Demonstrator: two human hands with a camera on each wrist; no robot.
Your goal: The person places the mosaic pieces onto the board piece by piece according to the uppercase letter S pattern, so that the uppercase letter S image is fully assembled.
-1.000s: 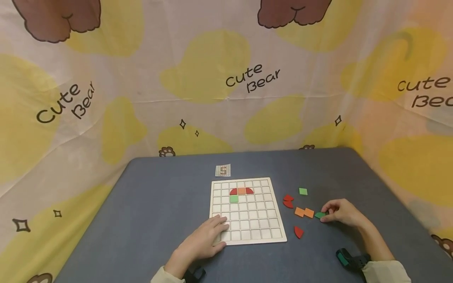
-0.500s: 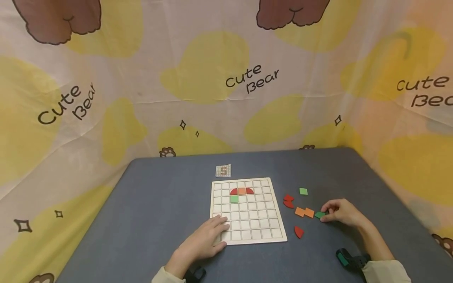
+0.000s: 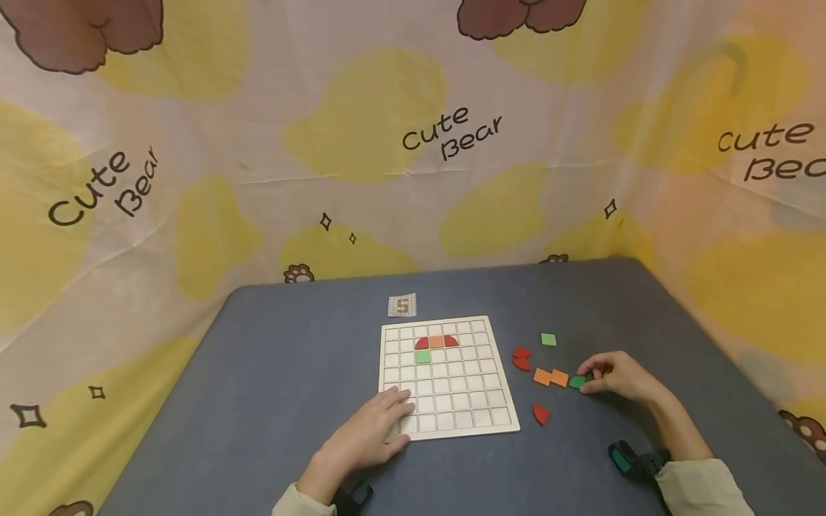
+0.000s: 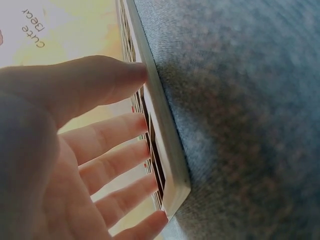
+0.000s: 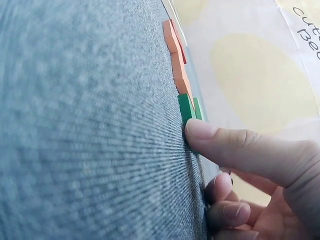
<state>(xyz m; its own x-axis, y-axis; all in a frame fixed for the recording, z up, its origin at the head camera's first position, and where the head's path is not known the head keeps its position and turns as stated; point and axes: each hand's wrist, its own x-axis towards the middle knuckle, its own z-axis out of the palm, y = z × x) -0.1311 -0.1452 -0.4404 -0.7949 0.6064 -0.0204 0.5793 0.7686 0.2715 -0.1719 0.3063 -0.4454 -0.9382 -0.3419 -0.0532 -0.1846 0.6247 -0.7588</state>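
My left hand [image 3: 371, 430] rests on the near left corner of a white grid board [image 3: 452, 423], fingers spread and fairly straight. In the left wrist view, the thumb and fingertips touch the board's edge [image 4: 167, 145]. On the board lie two red quarter-round tiles, an orange square tile [image 3: 437, 342] between them, and a light green square tile [image 3: 422, 356] below the left one. To the right, my right hand [image 3: 622, 376] pinches a dark green tile [image 3: 577, 382] lying on the table. The right wrist view shows the thumb against this tile [image 5: 186, 107]; the index fingertip is hidden there.
Beside the board lie two orange tiles [image 3: 551, 377], a pair of red tiles [image 3: 521, 358], a single red tile [image 3: 540, 413] and a light green square [image 3: 548, 340]. Behind the board is a small pattern card [image 3: 402, 305]. A printed cloth [image 3: 361, 143] hangs beyond the table's far edge.
The head view has shifted a little, so everything appears slightly higher and further left. Neither hand has visibly moved relative to the board or the tiles.
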